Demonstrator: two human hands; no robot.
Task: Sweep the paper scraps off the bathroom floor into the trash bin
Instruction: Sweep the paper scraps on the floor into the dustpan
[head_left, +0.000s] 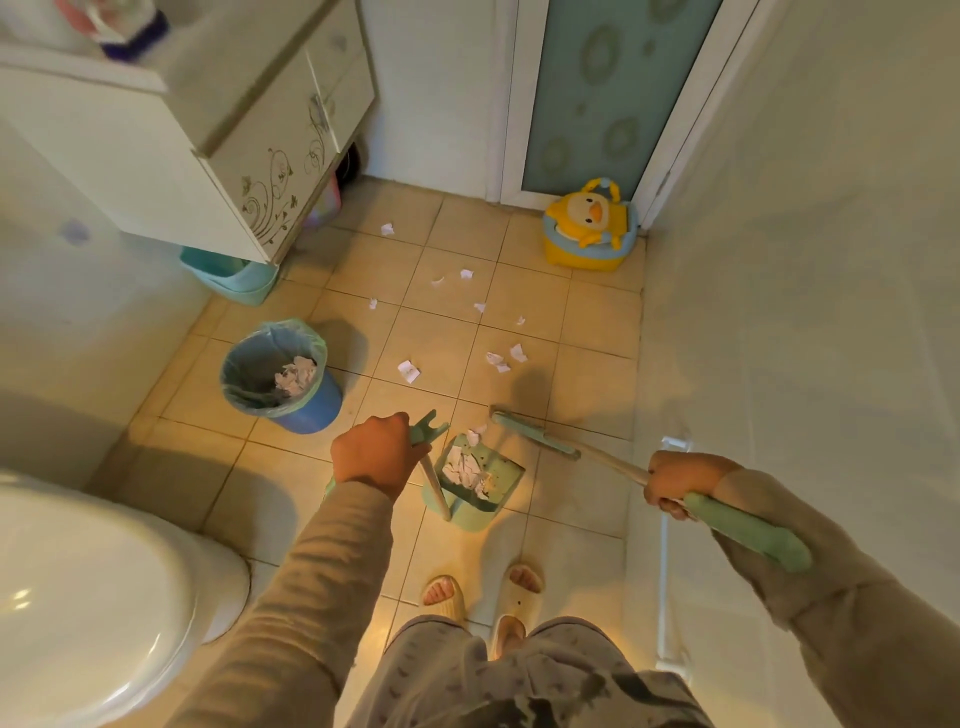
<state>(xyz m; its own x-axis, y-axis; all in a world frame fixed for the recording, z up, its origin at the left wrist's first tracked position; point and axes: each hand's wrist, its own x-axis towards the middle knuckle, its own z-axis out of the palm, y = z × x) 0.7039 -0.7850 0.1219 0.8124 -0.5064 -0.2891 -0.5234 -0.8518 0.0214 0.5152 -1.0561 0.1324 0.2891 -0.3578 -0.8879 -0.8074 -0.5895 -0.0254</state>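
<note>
Person is sweeping w/ both hands busy. Step in hand, judging by layout: getting the next batch of paper scraps (409, 371) into the dustpan (501, 480), which is sitting on the floor (587, 322) just ahead of the feet, mouth facing away from the person and already carrying some crumpled paper. To do it well: pan lip should be staying flat on the tile so bits aren't sliding under. The broom (535, 435) is lying w/ its head just beside the pan mouth on the R side, so it needs reaching out past the far scraps and pulling back toward the pan in short strokes, no flicking. One scrap is sitting right at the pan lip, prob. first to go in. The rest are lying scattered mid-floor, some out toward the duck potty (589, 228) and the cabinet (270, 171). Trash bin (317, 410) is standing near the pan on its L, lined w/ a bag, some paper inside already, so tipping looks like a short carry, keeping the pan level.

Grip: left hand (375, 453) is clenching round the top of the upright pan handle, fingers fully wrapped, back of hand facing cam. Right hand (675, 486) is grasping the broom stick where wood meets the green grip, fingers curled tight, green end running back along the forearm
</note>
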